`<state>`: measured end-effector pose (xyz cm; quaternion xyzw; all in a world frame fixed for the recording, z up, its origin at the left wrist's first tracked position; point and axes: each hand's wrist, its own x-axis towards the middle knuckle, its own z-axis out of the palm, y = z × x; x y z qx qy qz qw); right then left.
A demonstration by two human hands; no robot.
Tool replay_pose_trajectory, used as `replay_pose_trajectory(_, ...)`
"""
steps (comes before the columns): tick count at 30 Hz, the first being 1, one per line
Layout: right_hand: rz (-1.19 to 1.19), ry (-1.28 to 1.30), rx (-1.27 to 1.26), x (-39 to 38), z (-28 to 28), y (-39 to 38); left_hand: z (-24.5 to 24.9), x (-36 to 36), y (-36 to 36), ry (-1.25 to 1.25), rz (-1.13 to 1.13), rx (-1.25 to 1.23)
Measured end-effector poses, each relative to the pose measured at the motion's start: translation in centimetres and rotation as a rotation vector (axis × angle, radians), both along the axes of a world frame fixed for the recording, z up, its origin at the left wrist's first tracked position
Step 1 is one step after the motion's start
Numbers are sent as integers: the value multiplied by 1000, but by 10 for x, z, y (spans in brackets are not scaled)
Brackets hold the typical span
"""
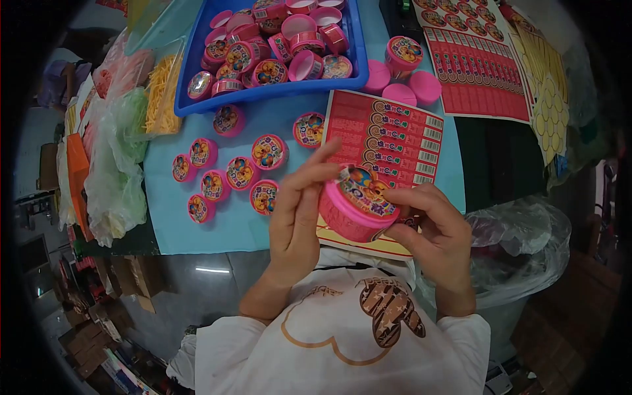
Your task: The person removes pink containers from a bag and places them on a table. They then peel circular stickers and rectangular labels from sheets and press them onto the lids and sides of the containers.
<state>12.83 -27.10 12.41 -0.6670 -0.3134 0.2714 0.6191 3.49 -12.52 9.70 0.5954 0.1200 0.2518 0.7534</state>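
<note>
Head view: pink tub (355, 205) is held between both hands, lid tilted up, likely for a clear look.
Left hand (296, 210): pinched on the tub's rim.
Right hand (436, 232): closed round its side, steadying.
Beyond the grip: sticker sheet (395, 135), loose tubs (240, 172).

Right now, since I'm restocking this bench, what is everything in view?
pink tub: one, pink, picture label on lid, held between both hands
loose tubs: about nine, pink, on the mat left of the hands
blue mat: one, light blue, covering the table
blue tray: one, blue, top centre, full of pink tubs
red sticker sheets: one under the hands, more top right
yellow sticker sheet: one, top right
plastic bags: several, clear and green, left edge
left hand: one, on the tub's lid edge
right hand: one, gripping the tub's side
</note>
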Motion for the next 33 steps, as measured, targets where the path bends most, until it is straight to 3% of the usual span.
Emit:
replay_pose_trajectory(3,-52,-81,17,0,-2,3,-4,2,-2,-148,-139,-122)
replay_pose_trajectory(5,-58,-109,15,-4,1,7,8,4,-18,23,-48,138)
replay_pose_trajectory(6,-58,-135,16,-7,4,10,6,4,-17,25,-51,138)
replay_pose_trajectory(7,-61,-133,18,-9,6,13,2,4,-15,66,-22,38)
replay_pose_trajectory(9,-161,-468,-72,-10,12,18,2,3,-10,109,3,-61)
replay_pose_trajectory(10,-165,-468,-72,-8,14,14,4,2,-7,81,12,-134)
replay_pose_trajectory(12,-33,-236,-109,-2,16,3,4,-2,0,58,20,-208)
replay_pose_trajectory(15,32,-227,61,3,9,-2,1,-8,4,45,12,-228)
replay_pose_trajectory(19,1,-193,87,2,6,0,-1,-13,-2,-8,-21,-295)
replay_pose_trajectory(21,-7,-31,120,2,3,3,-1,-12,-4,-44,-58,-296)
replay_pose_trajectory(27,-7,119,265,-3,-5,17,7,-3,-7,-39,-88,-532)
replay_pose_trajectory(29,-8,139,277,-5,-11,20,3,-3,-2,22,-184,-710)
replay_pose_trajectory(33,39,133,173,0,-18,19,-5,-5,1,65,-137,-714)
